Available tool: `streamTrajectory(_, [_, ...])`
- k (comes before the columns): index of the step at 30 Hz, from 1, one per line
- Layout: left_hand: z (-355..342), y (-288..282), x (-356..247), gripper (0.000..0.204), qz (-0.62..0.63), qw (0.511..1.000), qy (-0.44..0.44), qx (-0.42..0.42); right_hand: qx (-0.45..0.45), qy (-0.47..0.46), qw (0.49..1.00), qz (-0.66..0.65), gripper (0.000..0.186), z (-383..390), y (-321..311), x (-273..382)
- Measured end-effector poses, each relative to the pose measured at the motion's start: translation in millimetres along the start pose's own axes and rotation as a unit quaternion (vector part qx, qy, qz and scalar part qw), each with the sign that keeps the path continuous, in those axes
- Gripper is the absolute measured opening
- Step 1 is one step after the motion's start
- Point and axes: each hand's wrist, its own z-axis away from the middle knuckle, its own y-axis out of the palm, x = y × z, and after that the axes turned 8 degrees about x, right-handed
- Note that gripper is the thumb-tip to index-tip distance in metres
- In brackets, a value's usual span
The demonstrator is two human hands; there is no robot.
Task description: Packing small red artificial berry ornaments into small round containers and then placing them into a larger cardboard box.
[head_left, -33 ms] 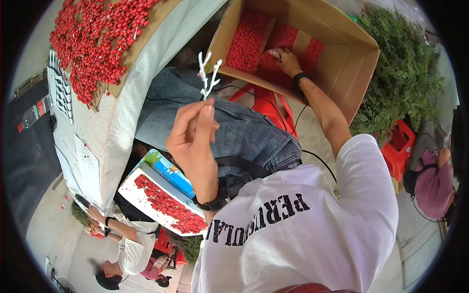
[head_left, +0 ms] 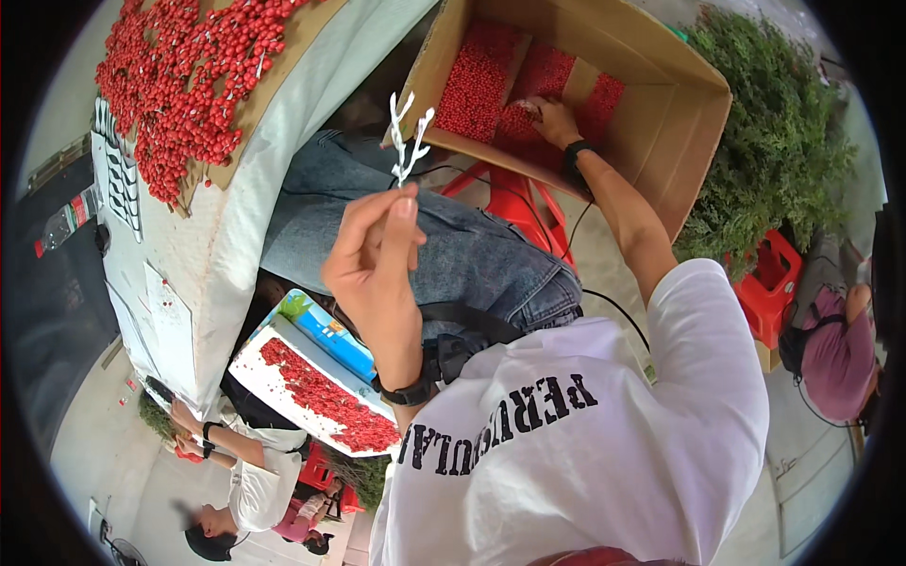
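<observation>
My left hand (head_left: pixel 377 250) is raised in the middle of the view, thumb and forefinger pinched on the lower end of a white forked twig (head_left: pixel 404 141). The twig stands upright and its bare, short side stubs point up. My right hand (head_left: pixel 552 121) reaches down into a cardboard box (head_left: pixel 661 123) at the upper right. Its fingers are bent and drawn together among loose red berries (head_left: pixel 472 87); something small and pale shows at the fingertips, too small to name. Cardboard strips part the berries in the box.
A red plastic stool (head_left: pixel 528 212) stands under the box. Left are a covered table (head_left: pixel 226 208) heaped with red berry sprays (head_left: pixel 179 85), and a white tray (head_left: pixel 274 387) of berries. Green foliage (head_left: pixel 774 123) fills the right. Other people sit lower left and far right.
The twig in my left hand has shifted and turned slightly to the right. In the box, my right hand has moved a little, and less of the pale thing shows by its fingers.
</observation>
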Motion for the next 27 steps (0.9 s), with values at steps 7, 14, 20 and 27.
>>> streamTrajectory(7, [-18.9, 29.7, 8.4, 0.016, 0.064, 0.992, -0.052, 0.093, 0.110, 0.012, 0.985, -0.133, 0.059, -24.6, 55.0, -76.3])
streamTrajectory(14, [-42.3, 57.7, 35.4, 0.018, 0.173, 0.959, -0.151, 0.165, 0.254, 0.125, 0.794, -0.537, 0.055, 15.6, 2.9, -44.5])
streamTrajectory(20, [-77.0, 90.1, 73.0, 0.018, 0.213, 0.943, -0.190, 0.173, 0.097, 0.061, 0.760, -0.640, 0.051, 70.3, -94.0, 29.3])
streamTrajectory(27, [-97.8, 98.1, 125.0, 0.018, 0.203, 0.937, -0.228, 0.167, -0.093, -0.019, 0.758, -0.645, 0.048, 113.7, -171.6, 94.6])
